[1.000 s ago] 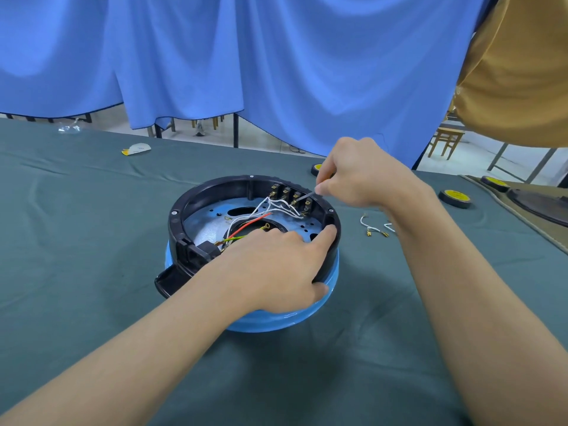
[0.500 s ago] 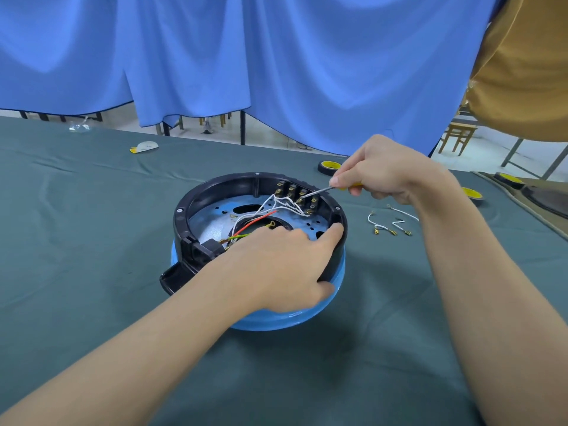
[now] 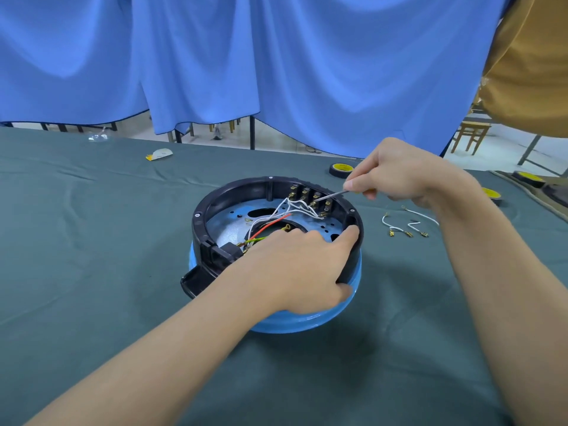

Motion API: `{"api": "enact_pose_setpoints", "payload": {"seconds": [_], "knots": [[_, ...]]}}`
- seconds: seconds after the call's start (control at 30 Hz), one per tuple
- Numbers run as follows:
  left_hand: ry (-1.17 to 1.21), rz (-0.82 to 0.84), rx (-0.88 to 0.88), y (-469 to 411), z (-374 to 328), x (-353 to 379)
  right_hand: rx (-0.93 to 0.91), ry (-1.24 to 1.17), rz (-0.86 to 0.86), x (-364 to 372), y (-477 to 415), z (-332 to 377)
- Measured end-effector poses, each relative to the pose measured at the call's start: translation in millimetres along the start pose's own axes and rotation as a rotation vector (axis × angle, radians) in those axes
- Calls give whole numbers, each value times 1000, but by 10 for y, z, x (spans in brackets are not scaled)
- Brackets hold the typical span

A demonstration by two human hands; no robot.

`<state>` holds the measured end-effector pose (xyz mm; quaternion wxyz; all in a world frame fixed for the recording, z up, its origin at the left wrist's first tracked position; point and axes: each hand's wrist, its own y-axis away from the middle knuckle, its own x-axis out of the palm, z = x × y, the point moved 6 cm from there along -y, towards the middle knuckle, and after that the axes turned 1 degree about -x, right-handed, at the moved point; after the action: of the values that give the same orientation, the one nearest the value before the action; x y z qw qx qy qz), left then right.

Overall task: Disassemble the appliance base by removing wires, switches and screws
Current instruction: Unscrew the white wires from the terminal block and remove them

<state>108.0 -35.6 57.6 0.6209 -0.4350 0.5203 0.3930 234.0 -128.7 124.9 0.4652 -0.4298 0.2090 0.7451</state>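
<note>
Head view, the only one supplied. The appliance base [image 3: 278, 259] sits upside down on the green table cloth [image 3: 92, 272], its black rim uppermost over a blue shell; the near part of the rim and interior is covered by the left hand [image 3: 302, 265]. That hand is clamped on the near right rim, thumb outside against the blue shell, index finger reaching along the rim's inner edge. The right hand [image 3: 399, 173] is clenched around a thin screwdriver [image 3: 330, 196]; only the metal shaft shows, the handle being hidden in the fist. Ahead of this grip, the shaft's tip meets the row of brass terminals [image 3: 310, 196] on the far inner wall; whether it sits in a screw cannot be made out. White wires [image 3: 295, 207] run from the terminals, and a red wire [image 3: 270, 224] and a yellow-green wire [image 3: 256, 239] pass under the left hand. Just beyond the right wrist lie loose white wires [image 3: 402, 226] with brass ends. Farther beyond that grip sits a tape roll [image 3: 340, 170]. A blue curtain [image 3: 276, 72] hangs behind the table.
</note>
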Motion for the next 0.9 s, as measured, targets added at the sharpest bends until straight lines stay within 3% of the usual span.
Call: {"api": "enact_pose_setpoints", "payload": {"seconds": [0.13, 0.4, 0.53, 0.67, 0.9], "knots": [[8, 3, -5, 14, 21, 8, 86, -174, 34, 29, -15, -128], [12, 23, -20, 22, 21, -2, 26, -162, 49, 6, 46, 52], [10, 23, -17, 30, 19, -13, -69, -1, -42, -126, 71, 185], [2, 37, -19, 26, 12, -3, -60, 156, -24, -19, 82, 207], [3, 31, -17, 20, 18, 10, -63, 233, -46, 27, 62, 222]]}}
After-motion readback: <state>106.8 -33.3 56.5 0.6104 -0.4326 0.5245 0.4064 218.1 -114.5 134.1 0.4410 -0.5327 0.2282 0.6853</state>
